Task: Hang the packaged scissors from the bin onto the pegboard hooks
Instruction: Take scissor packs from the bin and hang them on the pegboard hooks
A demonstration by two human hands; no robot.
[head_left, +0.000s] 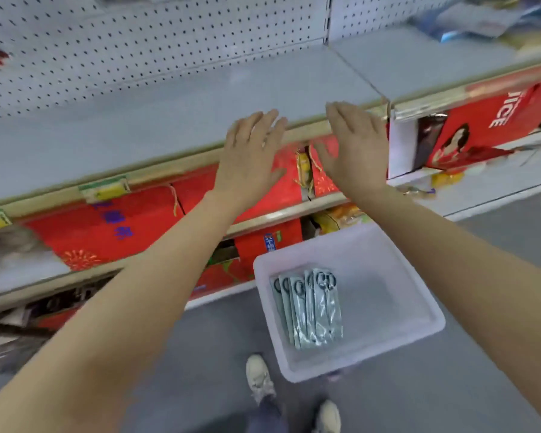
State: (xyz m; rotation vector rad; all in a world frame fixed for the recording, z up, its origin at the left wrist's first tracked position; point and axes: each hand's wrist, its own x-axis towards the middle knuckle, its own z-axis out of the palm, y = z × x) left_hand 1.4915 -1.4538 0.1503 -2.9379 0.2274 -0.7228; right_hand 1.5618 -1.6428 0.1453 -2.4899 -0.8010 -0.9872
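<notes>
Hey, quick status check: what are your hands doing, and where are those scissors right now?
Left hand and right hand open, empty, out by the shelf edge. Packaged scissors all in the white bin. Pegboard bare where visible.

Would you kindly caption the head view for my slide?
Both open hands, left and right, held above packaged scissors in a white bin.

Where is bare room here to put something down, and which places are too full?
Free: the grey shelf top between the pegboard and its front edge, beyond the left hand and right hand; also the bin floor right of the packaged scissors. Crowded: the lower shelves, packed with red boxes.
</notes>
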